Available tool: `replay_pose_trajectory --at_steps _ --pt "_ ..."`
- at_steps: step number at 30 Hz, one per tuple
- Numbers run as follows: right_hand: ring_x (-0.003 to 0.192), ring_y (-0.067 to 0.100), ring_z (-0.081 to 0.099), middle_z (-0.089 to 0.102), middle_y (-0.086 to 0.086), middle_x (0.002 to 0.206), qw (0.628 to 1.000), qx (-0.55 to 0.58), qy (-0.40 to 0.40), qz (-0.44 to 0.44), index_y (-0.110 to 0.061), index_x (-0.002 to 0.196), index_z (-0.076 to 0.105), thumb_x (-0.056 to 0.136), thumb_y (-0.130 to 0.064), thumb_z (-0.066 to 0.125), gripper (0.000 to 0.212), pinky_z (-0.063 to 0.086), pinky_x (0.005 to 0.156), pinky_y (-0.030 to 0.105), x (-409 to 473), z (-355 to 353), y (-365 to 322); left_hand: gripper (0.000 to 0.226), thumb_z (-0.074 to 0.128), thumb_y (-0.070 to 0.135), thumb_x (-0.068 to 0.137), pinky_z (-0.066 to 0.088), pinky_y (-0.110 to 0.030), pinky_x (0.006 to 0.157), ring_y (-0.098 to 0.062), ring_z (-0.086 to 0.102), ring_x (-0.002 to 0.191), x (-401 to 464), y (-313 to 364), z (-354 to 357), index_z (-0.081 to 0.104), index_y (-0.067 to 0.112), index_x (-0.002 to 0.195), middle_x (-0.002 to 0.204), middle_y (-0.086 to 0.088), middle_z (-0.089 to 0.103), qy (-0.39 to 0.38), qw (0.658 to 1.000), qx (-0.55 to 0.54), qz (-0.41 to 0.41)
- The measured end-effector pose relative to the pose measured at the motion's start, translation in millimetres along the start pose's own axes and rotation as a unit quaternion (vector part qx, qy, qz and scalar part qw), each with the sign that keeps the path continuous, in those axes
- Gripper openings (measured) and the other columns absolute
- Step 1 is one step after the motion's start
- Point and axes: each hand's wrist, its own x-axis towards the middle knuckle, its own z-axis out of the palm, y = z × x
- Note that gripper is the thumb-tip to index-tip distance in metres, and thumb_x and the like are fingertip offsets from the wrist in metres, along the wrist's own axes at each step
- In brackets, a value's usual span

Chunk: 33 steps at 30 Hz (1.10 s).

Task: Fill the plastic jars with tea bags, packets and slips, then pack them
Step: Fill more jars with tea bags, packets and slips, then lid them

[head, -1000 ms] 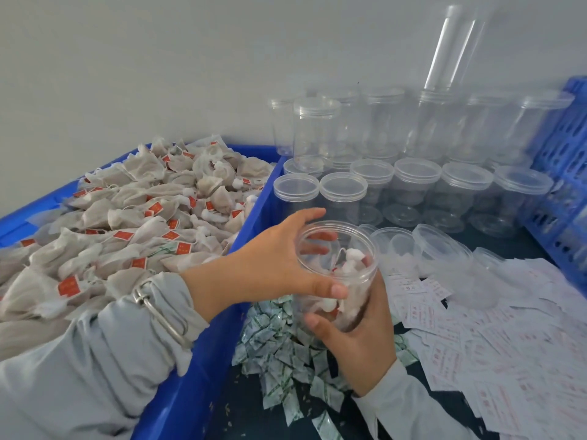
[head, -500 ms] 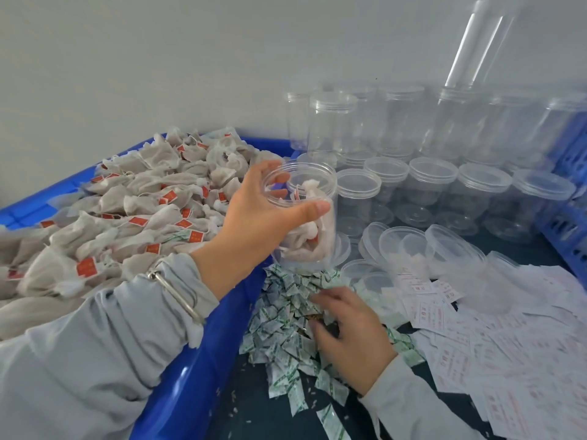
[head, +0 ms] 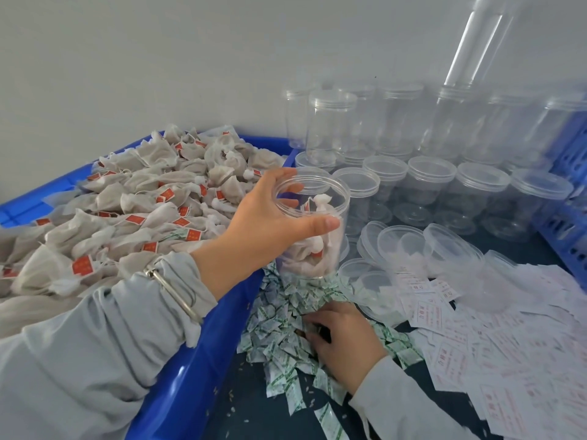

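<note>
Right hand [head: 344, 336] off jar [head: 313, 227] since 1 s ago, fingers curled into packets [head: 286, 315], grasp unclear. Left hand [head: 270, 223] grips jar alone. Packet step next.

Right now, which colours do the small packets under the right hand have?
White with green print; head view shows the small packets.

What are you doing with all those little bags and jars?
A person is filling clear plastic jars. The left hand holds an open jar near its rim; a few tea bags are already inside. The right hand reaches down into the pile of small green-and-white packets on the table, its fingertips hidden among them. A blue bin heaped with tea bags sits on the left, printed paper slips lie on the right, and empty lidded jars wait behind.
</note>
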Motion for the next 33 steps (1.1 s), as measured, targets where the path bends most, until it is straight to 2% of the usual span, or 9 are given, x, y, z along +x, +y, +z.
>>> replay_pose_trajectory --at_steps 2,4,7,9,13,18,23,30,33 --pt "0.112 0.017 0.049 0.060 0.000 0.113 1.000 0.005 0.008 -0.001 -0.023 0.120 0.067 0.093 -0.017 0.054 0.031 0.035 0.091 0.018 -0.8 0.7 0.0 0.113 0.082 0.060 0.037 0.050 -0.024 0.087 0.009 0.060 0.096 1.5 -1.3 0.3 0.034 0.036 0.137 0.108 0.024 0.059 0.002 1.000 -0.001 -0.010" --pt "0.111 0.015 0.050 0.057 -0.002 0.114 1.000 0.003 0.014 -0.001 -0.025 0.126 0.061 0.093 -0.017 0.053 0.036 0.035 0.091 0.016 -0.9 1.7 0.4 0.116 0.080 0.062 0.033 0.049 -0.023 0.086 0.006 0.061 0.097 2.1 -1.7 0.9 0.035 0.040 0.138 0.103 0.026 0.060 -0.003 1.000 -0.014 -0.021" --pt "0.108 0.013 0.053 0.056 -0.003 0.115 1.000 0.012 0.023 0.011 -0.026 0.131 0.057 0.093 -0.015 0.054 0.040 0.036 0.090 0.014 0.2 3.0 1.1 0.056 0.077 0.064 0.033 0.046 -0.021 0.082 0.005 0.063 0.093 3.7 -1.4 0.3 0.053 0.069 0.084 0.084 0.039 0.062 -0.012 0.999 -0.011 -0.035" --pt "0.106 0.012 0.055 0.056 -0.004 0.116 0.999 0.026 0.034 0.017 -0.026 0.127 0.061 0.093 -0.014 0.055 0.036 0.036 0.087 0.012 0.1 3.5 1.7 0.040 0.073 0.066 0.036 0.042 -0.016 0.077 0.015 0.060 0.087 3.7 0.7 0.3 0.056 0.069 0.073 0.078 0.046 0.058 -0.026 0.999 -0.002 -0.031" --pt "0.095 0.016 0.059 0.061 0.000 0.101 0.993 0.048 0.108 0.016 -0.016 0.110 0.073 0.087 -0.005 0.063 0.027 0.033 0.079 0.006 -0.1 2.2 0.0 0.048 0.073 0.065 0.035 0.045 -0.007 0.078 0.017 0.058 0.088 5.6 -3.4 -0.3 0.063 0.052 0.080 0.085 0.035 0.065 -0.010 0.999 -0.032 -0.038" --pt "0.076 0.008 0.054 0.061 0.000 0.088 0.973 0.094 0.212 0.005 -0.010 0.091 0.077 0.078 0.003 0.071 0.020 0.047 0.071 0.019 -1.4 -1.8 -1.9 0.080 0.077 0.061 0.036 0.046 -0.020 0.085 0.002 0.062 0.097 9.3 -8.7 -2.2 0.056 0.034 0.108 0.106 0.015 0.064 0.022 0.997 -0.040 -0.057" --pt "0.069 0.000 0.051 0.062 -0.004 0.084 0.960 0.125 0.252 -0.009 -0.011 0.091 0.075 0.079 0.002 0.070 0.018 0.045 0.067 0.015 -3.5 -5.5 -3.5 0.060 0.078 0.057 0.041 0.046 -0.021 0.082 -0.001 0.061 0.096 10.5 -10.7 -3.0 0.053 0.039 0.093 0.101 0.015 0.064 0.036 0.997 -0.013 -0.065" --pt "0.067 0.003 0.049 0.053 -0.006 0.079 0.912 0.150 0.382 -0.027 -0.010 0.081 0.073 0.071 -0.001 0.060 0.019 0.039 0.061 0.004 -5.3 -17.7 -9.0 0.097 0.078 0.074 0.031 0.042 -0.017 0.079 0.002 0.056 0.099 8.2 -11.5 -1.7 0.051 0.032 0.114 0.107 0.016 0.060 0.019 0.998 0.034 -0.053" --pt "0.070 0.000 0.051 0.055 -0.003 0.079 0.898 0.160 0.409 -0.024 -0.008 0.082 0.073 0.073 0.000 0.060 0.018 0.041 0.063 0.003 -4.0 -27.5 -8.6 0.085 0.078 0.073 0.030 0.038 -0.011 0.078 0.007 0.053 0.101 5.0 -9.9 -1.3 0.045 0.045 0.102 0.107 0.019 0.057 -0.011 0.997 0.061 -0.038"
